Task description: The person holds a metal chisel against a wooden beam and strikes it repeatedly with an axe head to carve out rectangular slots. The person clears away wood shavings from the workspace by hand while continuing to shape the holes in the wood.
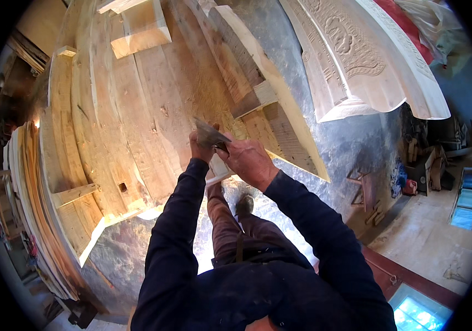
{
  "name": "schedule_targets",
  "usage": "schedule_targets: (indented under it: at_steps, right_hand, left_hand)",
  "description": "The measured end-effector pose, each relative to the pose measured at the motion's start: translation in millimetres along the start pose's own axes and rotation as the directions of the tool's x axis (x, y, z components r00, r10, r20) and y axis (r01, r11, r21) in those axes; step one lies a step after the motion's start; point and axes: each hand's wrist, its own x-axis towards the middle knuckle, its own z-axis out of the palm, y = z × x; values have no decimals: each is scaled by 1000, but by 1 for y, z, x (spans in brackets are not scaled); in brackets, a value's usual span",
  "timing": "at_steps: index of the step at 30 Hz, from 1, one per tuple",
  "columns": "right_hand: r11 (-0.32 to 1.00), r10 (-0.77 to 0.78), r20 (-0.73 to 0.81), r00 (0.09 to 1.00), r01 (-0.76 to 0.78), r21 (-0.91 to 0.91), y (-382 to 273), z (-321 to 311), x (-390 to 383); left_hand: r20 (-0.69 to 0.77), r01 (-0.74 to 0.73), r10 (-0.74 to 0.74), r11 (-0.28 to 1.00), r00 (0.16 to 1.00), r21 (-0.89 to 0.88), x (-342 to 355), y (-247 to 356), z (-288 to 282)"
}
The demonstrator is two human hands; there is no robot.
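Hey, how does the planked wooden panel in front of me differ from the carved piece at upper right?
The planked panel is tan with visible seams; the carved piece looks paler. Wooden blocks sit on the planked panel, while ornament decorates the carved piece. Both are long and appear wooden.

We've got both arms [172, 220] reaching out front, left hand [201, 150] and right hand [251, 161] close together, fingers curled, back of the right facing up.
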Motion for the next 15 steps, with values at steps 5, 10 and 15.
schedule_targets:
  at_steps: [5,10,15]
  right_hand:
    - [987,8,-50,999,0,162,-6,-21,4]
    - [895,19,-312,950,124,429,-58,-82,26]
    - [917,-62,-462,885,234,324,-50,-48,26]
  left_hand:
    - [-22,-79,77,990,997,-118,10,53,-10]
    - [-45,42,-47,994,998,-104,10,70,-15]
    - [-119,-57,53,998,991,-27,11,66,-9]
